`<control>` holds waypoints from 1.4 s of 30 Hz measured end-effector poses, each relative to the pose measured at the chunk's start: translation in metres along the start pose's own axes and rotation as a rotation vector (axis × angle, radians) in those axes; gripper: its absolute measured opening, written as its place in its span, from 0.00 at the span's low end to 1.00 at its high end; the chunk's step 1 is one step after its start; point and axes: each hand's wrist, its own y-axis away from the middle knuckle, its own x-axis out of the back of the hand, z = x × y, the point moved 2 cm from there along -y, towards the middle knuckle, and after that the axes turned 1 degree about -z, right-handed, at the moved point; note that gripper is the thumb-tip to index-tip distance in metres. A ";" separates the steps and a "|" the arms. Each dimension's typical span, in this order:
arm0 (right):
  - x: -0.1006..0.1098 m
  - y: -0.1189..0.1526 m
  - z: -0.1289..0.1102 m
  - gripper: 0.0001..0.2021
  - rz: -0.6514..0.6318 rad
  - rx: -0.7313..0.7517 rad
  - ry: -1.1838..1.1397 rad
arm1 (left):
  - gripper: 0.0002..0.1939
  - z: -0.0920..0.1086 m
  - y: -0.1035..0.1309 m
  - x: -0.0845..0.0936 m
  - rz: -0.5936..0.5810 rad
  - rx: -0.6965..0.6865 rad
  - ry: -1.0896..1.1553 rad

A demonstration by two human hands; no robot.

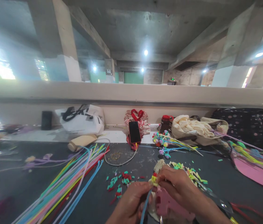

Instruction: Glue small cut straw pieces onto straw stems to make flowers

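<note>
My left hand (132, 197) is closed on a blue pipe cleaner (146, 203), thumb and finger pinching near its upper end. At that end sits a small yellow and red tuft (154, 178), like a flower head. Fingers of my right hand (178, 182) are pinched together against the tuft's right side; what lies between them is hidden. Under my right hand lies a pink glue gun (168, 203) on a pale, crusted pad (153, 207). Short cut pieces in green and red (119, 182) lie left of the tuft, yellow and cream ones (195, 175) to the right.
Long coloured pipe cleaners (71, 183) spread across the left. Finished flower stems (166, 143) lie behind my hands. A phone (134, 132) on a cable leans against a patterned bag (126, 118). Red-handled pliers or scissors (243, 211) lie at right, near a pink sheet (255, 171).
</note>
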 end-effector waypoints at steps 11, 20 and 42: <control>0.002 0.003 -0.002 0.09 -0.101 -0.013 0.138 | 0.12 -0.003 0.001 0.000 0.043 -0.015 -0.059; -0.001 0.003 0.000 0.08 -0.076 -0.050 0.200 | 0.13 -0.010 -0.009 0.009 0.065 0.014 -0.150; -0.013 0.002 -0.002 0.04 0.088 -0.175 0.189 | 0.07 -0.006 -0.009 0.002 0.103 0.006 -0.197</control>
